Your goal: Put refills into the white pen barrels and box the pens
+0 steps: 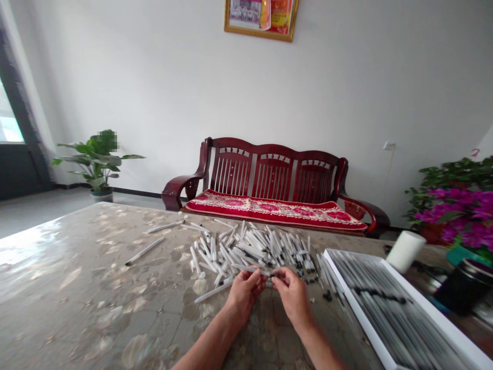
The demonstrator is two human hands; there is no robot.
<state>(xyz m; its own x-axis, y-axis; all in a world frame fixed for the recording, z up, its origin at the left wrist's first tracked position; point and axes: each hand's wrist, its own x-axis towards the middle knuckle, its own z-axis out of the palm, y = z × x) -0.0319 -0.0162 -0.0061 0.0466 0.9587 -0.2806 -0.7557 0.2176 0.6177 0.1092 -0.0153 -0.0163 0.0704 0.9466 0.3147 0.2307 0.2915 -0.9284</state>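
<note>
My left hand is closed, pinching a whitish, see-through pen barrel that points left. Close beside it, the fingers of my right hand pinch a small black pen part at the barrel's right end. Whether the two pieces touch is too blurred to tell. Just beyond both hands spreads a heap of loose white pen barrels, some with dark tips. Small black pieces lie on the table to the right of my right hand.
A white open box full of thin pen refills stands at right on the patterned table. Behind it are a white cylinder and a black cup. Separate pens lie at left. A red wooden bench stands beyond.
</note>
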